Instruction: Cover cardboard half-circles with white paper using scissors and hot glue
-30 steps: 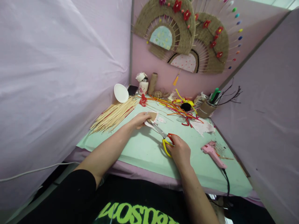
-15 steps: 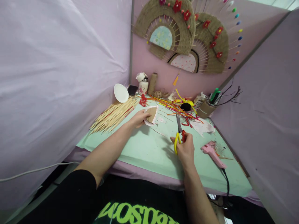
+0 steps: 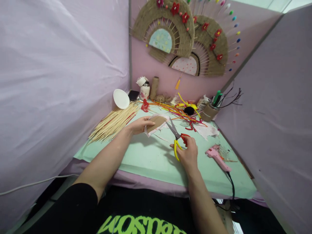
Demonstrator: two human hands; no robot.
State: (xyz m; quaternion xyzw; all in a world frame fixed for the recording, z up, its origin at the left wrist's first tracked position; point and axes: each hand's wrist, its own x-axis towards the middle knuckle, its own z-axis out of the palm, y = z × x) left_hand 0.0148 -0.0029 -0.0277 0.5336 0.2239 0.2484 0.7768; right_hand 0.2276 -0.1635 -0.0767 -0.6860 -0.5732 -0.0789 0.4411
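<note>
My left hand pinches the left end of a brown cardboard piece edged with white fabric or paper, held above the green tabletop. My right hand is wrapped round scissors with red and yellow handles. Their blades are spread and point up and left, with the tips at the right end of the cardboard piece. Whether the blades touch it I cannot tell.
Thin sticks lie at the left beside a white bowl. Colourful pipe cleaners lie behind the hands. A pink glue gun rests at the right, near a brown pot with pens and twigs.
The cardboard piece has turned to lie flatter, its free end towards the right. My right hand has brought the scissors up and left to it, and the blades have opened.
</note>
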